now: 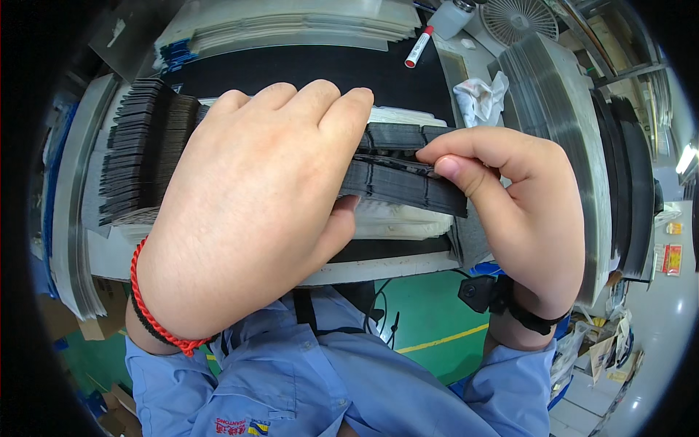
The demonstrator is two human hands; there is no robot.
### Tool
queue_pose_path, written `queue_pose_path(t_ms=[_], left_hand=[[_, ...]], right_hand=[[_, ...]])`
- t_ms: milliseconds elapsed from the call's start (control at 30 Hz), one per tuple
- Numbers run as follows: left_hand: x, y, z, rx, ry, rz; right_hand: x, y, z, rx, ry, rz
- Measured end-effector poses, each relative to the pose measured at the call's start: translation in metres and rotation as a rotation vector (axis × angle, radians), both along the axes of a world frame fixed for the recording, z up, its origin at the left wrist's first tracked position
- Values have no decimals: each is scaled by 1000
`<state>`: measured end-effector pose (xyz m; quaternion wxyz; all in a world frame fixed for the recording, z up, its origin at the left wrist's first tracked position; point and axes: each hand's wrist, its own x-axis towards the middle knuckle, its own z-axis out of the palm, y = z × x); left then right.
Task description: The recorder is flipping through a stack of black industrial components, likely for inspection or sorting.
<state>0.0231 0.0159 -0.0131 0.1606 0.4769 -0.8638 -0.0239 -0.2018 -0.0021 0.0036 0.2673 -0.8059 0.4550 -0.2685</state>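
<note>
In front of me is a bundle of thin black strips (404,186), its layered edges facing up and a narrow gap splitting it lengthwise. My left hand (255,175), wearing a red braided cord at the wrist, wraps over the bundle's left part, thumb on the near side. It hides much of what lies beneath. At the right end, my right hand (517,182) pinches strips at the gap between thumb and forefinger. How many it grips I cannot tell. Under the bundle lies a pale stack of sheets (397,222).
Dark stacked strips (138,153) stand at the left. Clear sheets (313,29) lie at the back; more (557,138) stand at the right. Behind my right hand are a crumpled white cloth (480,98), a red-capped marker (419,47), a bottle (451,16) and a fan (520,20).
</note>
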Motion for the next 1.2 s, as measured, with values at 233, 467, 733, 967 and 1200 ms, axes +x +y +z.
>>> queue_pose_path(t_ms=[233,467,733,967,1200], left_hand=[[0,-1,-1,-15,13,-9],[1,-1,-1,-12,11,-15],[1,-1,0,-6,12,-14],[0,-1,-1,-5,1,-8],[0,-1,-2,-6,8,-4]], right_hand=[[-4,-3,10,163,26,-2],[-6,-6,10,229,-11,-11],[-5,-6,4,83,15,28],[-11,-12,-5,-210,84,177],[-10,-15,-1,-231,106,213]])
